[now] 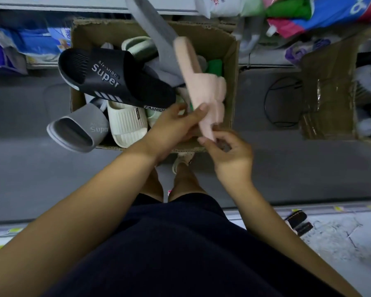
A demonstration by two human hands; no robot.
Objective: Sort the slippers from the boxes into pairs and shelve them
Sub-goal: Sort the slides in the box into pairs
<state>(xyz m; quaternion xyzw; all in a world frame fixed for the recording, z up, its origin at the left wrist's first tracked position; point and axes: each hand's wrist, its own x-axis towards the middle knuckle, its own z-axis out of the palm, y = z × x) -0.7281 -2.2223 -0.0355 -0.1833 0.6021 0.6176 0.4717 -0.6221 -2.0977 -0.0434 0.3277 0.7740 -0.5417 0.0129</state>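
Note:
A pale pink slipper [198, 82] is held on edge above a cardboard box [231, 67] full of slippers. My left hand [174, 127] grips its near end, thumb on top. Just beside it, my right hand [227, 151] touches the heel tip with its fingers curled and partly apart. A long grey slipper [152, 28] sticks up behind the pink one; who holds it is hidden. In the box lie a black "Super" slipper [114, 78], a grey "Super" slipper [77, 129], a ribbed white slipper [126, 123] and a pale green one [139, 46].
A second, flattened-looking cardboard box [328, 93] stands to the right on the grey floor [30, 168]. Shelves [30, 5] with packaged goods run along the top. A black sandal [298, 221] lies on the white shelf at lower right. A black cable loop [281, 101] lies between the boxes.

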